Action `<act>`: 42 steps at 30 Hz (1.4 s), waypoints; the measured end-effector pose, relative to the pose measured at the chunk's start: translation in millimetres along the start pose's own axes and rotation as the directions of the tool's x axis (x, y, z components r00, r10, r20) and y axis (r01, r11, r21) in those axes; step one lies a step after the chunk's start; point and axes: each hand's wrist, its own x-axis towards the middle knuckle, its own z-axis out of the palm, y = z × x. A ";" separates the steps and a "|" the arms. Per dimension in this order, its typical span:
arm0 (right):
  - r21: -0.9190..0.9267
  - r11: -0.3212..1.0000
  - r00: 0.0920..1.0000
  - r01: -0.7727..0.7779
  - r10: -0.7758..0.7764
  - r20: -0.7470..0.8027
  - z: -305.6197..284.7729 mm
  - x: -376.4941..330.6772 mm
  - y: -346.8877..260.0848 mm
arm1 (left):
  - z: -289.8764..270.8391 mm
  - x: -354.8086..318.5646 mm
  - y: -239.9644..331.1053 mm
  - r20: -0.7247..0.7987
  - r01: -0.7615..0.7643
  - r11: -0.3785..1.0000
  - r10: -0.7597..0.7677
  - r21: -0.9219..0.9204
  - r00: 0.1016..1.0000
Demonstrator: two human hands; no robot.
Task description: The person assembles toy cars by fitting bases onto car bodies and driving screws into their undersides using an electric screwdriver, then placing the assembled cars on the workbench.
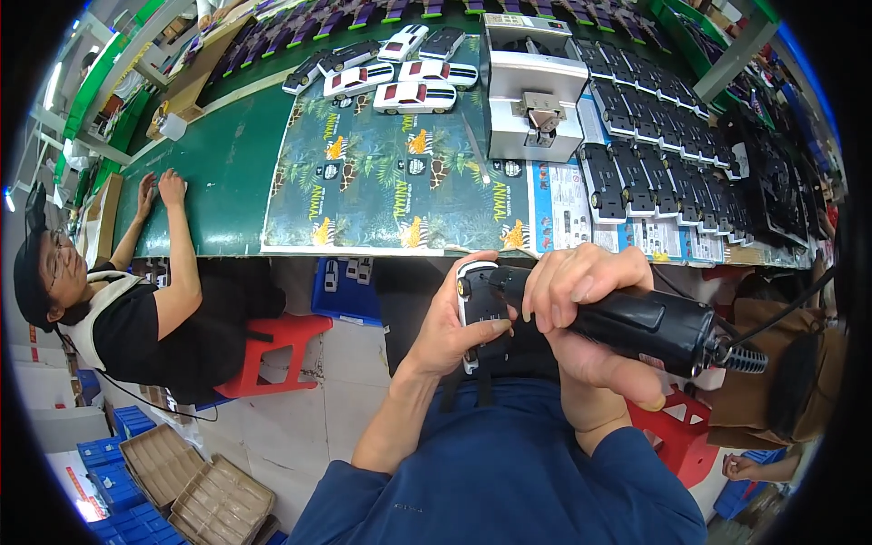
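In front of my chest, my left hand (438, 329) is closed around a white toy car (470, 312), its black underside turned toward my right. My right hand (581, 313) grips a black electric screwdriver (649, 325), whose front end meets the car's underside; the contact point of the bit is hard to make out. Beyond my hands, several white toy cars with dark stripes (415, 98) stand on the patterned sheet (363, 195). Rows of cars lying black underside up (636, 182) fill the table's right side.
A white metal fixture (506, 86) stands at mid-table. The table's front edge (400, 251) runs just beyond my hands. The screwdriver's cord (788, 309) trails right. A co-worker (136, 309) sits at left, near a red stool (282, 354). A blue bin (350, 304) sits below the table.
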 end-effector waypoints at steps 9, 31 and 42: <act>-0.196 0.980 1.000 0.022 -0.019 0.018 -3.9 11.6 0.2 | 3.9 8.6 3.6 -0.020 0.031 0.995 -0.030 0.090 0.999; 0.107 0.991 0.978 0.075 -0.052 -0.201 -58.4 44.6 -2.5 | -22.1 13.7 -33.1 -0.093 0.080 0.986 -0.095 -0.148 0.991; -0.097 0.995 0.997 -0.020 0.012 -0.079 -28.0 20.4 15.3 | -10.5 14.9 -22.2 -0.203 0.124 0.986 -0.145 -0.110 0.968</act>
